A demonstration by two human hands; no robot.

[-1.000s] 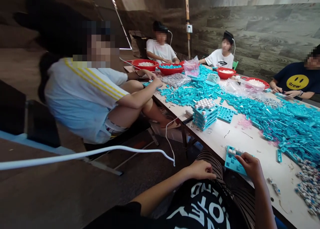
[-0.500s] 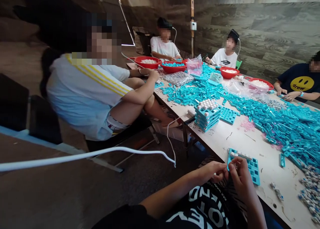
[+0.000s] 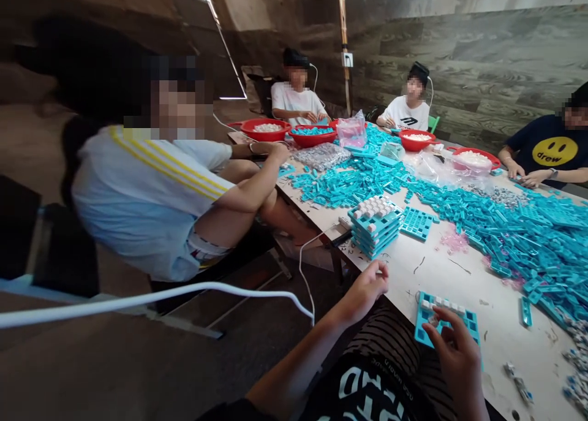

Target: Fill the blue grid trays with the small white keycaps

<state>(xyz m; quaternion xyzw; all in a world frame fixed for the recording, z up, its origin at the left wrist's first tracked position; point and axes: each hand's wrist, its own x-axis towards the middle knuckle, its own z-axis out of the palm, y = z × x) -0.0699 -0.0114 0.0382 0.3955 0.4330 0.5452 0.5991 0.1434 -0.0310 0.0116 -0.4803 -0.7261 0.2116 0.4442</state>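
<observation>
The tray [image 3: 423, 334] lies on the table [image 3: 436, 268], white keys [image 3: 443, 304] along its twelve-o'clock side. At its five o'clock, the right hand [image 3: 454, 344] narrowly pinches a pale key [image 3: 433, 320]. At ten, the left hand [image 3: 365, 291] curls, contents unclear. A stack [image 3: 375, 228] stands at eleven.

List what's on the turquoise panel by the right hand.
White pieces sit in a row along the far side of the turquoise panel. Square openings show toward its right edge. The right hand covers part of the near side; can't see there.
</observation>
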